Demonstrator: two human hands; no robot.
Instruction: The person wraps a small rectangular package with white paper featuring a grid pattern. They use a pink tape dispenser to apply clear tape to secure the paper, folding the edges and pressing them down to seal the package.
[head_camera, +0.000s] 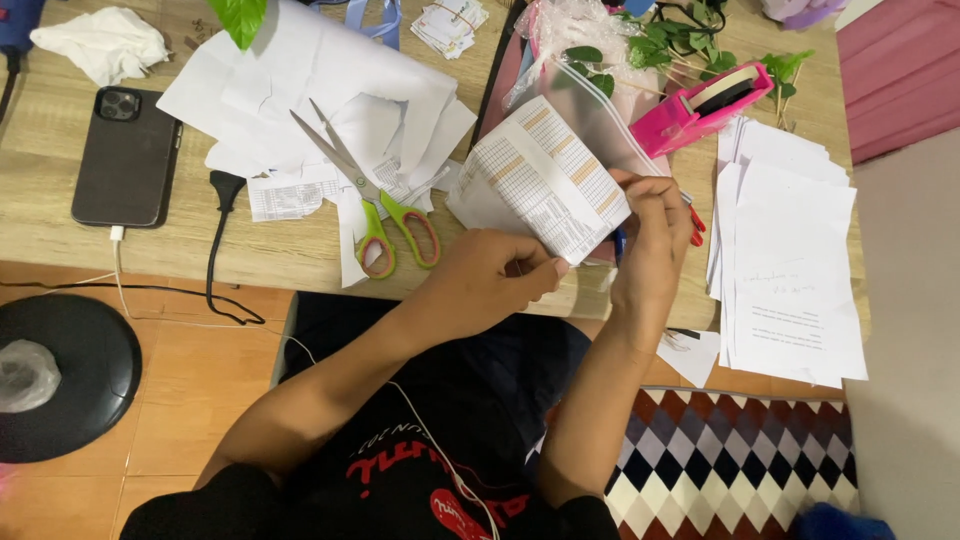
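Note:
A folded printed sheet (540, 175) with orange-striped table rows is held above the front edge of a wooden table (40, 215). My left hand (490, 280) pinches its lower edge from below. My right hand (652, 235) grips its right edge, fingers curled over the paper. Scissors (385, 215) with green and orange handles lie to the left of the sheet on loose white papers (320, 85). A pink tape dispenser (700, 105) stands just beyond my right hand.
A stack of white sheets (790, 260) lies at the right. A black phone (125, 155) with a white cable and a black plug (225, 190) lie at the left. Green leaves (690, 40), a crumpled tissue (100, 45), a round black base (60, 370) on the floor.

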